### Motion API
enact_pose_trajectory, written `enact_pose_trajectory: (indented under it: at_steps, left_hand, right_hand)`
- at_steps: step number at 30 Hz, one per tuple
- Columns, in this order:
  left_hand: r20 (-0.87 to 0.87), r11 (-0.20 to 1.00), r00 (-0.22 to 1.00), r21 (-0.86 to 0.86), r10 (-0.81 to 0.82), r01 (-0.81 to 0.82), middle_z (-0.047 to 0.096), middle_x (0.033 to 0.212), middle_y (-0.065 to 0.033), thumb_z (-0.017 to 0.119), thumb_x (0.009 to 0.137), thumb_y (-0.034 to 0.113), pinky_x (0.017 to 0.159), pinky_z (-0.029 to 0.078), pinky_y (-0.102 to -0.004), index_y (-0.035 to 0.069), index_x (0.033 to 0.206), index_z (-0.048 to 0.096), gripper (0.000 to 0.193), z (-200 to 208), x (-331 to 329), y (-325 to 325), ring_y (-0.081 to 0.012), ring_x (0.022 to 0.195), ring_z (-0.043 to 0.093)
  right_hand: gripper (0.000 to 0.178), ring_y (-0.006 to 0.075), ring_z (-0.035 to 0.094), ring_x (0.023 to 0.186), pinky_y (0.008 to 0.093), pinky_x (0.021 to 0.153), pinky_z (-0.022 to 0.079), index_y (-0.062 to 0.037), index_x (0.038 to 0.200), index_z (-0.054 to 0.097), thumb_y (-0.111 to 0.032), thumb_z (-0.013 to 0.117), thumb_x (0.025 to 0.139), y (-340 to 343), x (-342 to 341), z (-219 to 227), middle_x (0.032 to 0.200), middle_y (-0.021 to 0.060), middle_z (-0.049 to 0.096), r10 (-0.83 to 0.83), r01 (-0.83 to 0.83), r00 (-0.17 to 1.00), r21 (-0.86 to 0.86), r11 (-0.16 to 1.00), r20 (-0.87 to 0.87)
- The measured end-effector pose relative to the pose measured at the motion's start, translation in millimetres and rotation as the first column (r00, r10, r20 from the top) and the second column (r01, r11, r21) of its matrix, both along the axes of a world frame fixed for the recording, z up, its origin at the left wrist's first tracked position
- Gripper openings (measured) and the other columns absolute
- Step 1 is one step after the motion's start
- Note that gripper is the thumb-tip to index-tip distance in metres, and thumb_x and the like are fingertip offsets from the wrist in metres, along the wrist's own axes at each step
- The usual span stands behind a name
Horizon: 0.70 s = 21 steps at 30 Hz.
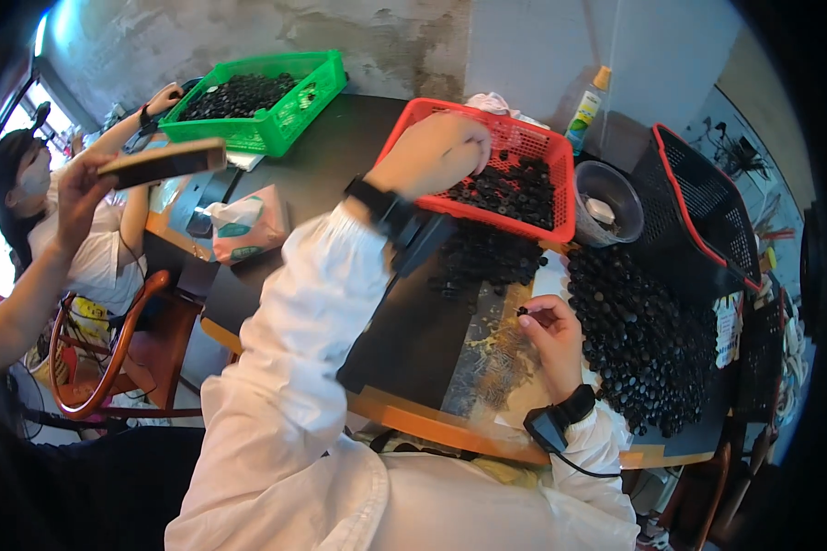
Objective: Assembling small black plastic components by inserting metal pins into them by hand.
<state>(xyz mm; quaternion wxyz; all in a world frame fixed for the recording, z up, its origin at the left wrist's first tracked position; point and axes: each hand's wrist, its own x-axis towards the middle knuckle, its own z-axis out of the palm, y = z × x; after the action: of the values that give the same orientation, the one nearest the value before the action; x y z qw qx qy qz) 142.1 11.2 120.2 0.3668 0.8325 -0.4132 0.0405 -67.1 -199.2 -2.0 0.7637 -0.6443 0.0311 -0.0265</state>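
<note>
- Head view: left hand [436, 154] over red plastic basket [566, 197], fingers curled downward; can't tell if they hold anything.
- Right hand [557, 336] nearer the wearer, above tabletop [404, 349]; thumb and finger pinched narrow on a small black piece [522, 312].
- Loose black pieces [515, 191] in basket, below and right of left fingers.
- Dark heap [487, 257] outside basket, between left and right fingers.
- Large glossy black heap [639, 340] right of right fingers, near.
- Round clear tub [631, 204] beyond right fingers, pale block [600, 211] inside; red-rimmed black basket [657, 207] farther right.
- Yellow-capped bottle [583, 115] right of left fingers, past basket.
- Tissue pack [266, 220] left of left fingers; green crate [294, 124] of dark pieces farther off.
- Another person's hand [81, 195] gripping a phone [163, 165], well left of left fingers.
</note>
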Motion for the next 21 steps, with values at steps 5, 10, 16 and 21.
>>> enact_pose_trajectory:
  at_steps: [5,10,16,21]
  left_hand:
    - [-0.211,0.953,0.971,-0.299,-0.113,0.046,0.056,0.091,-0.0047,0.045,0.086,0.004,0.084,0.042,-0.0278,0.0,0.098,0.062,0.022,-36.7,-48.0,23.9,-0.0156,0.087,0.051]
    - [-0.301,0.965,0.937,-0.237,-0.179,0.109,0.056,0.096,-0.0042,0.047,0.095,0.002,0.083,0.043,-0.0259,0.004,0.132,0.052,0.037,-43.9,-87.5,25.1,-0.0123,0.089,0.052]
    - [-0.37,0.978,0.929,-0.203,-0.03,-0.049,0.06,0.086,-0.0004,0.073,0.086,0.006,0.065,0.044,-0.022,0.003,0.108,0.059,0.027,-73.4,-99.6,4.8,-0.0055,0.072,0.053]
    - [-0.437,0.937,0.899,-0.327,-0.039,-0.119,0.061,0.086,0.0,0.074,0.084,0.005,0.065,0.046,-0.0208,0.003,0.105,0.06,0.026,-104.0,-104.3,-1.1,-0.0054,0.072,0.056]
  right_hand:
    - [0.019,0.0064,0.058,0.088,0.0208,0.079,0.048,-0.0024,0.103,0.06,0.002,0.069,0.086,-1.2,-0.4,-3.9,0.098,0.0001,0.062,0.003,-0.003,1.0,0.033,0.999,-0.003]
    - [0.019,0.0067,0.058,0.087,0.021,0.079,0.048,-0.0021,0.103,0.06,0.002,0.069,0.086,-3.1,-1.2,2.9,0.097,0.0001,0.061,-0.025,0.026,0.999,0.024,0.999,-0.02]
    - [0.02,0.0068,0.057,0.087,0.0213,0.079,0.047,-0.0019,0.104,0.061,0.001,0.07,0.086,-5.2,0.4,2.3,0.095,-0.0001,0.061,-0.049,0.048,0.997,0.022,0.999,0.054]
    - [0.021,0.0073,0.058,0.086,0.0217,0.079,0.048,-0.0027,0.103,0.062,0.001,0.071,0.084,-3.3,-0.4,1.0,0.096,0.0002,0.062,-0.053,0.054,0.996,-0.021,0.998,0.067]
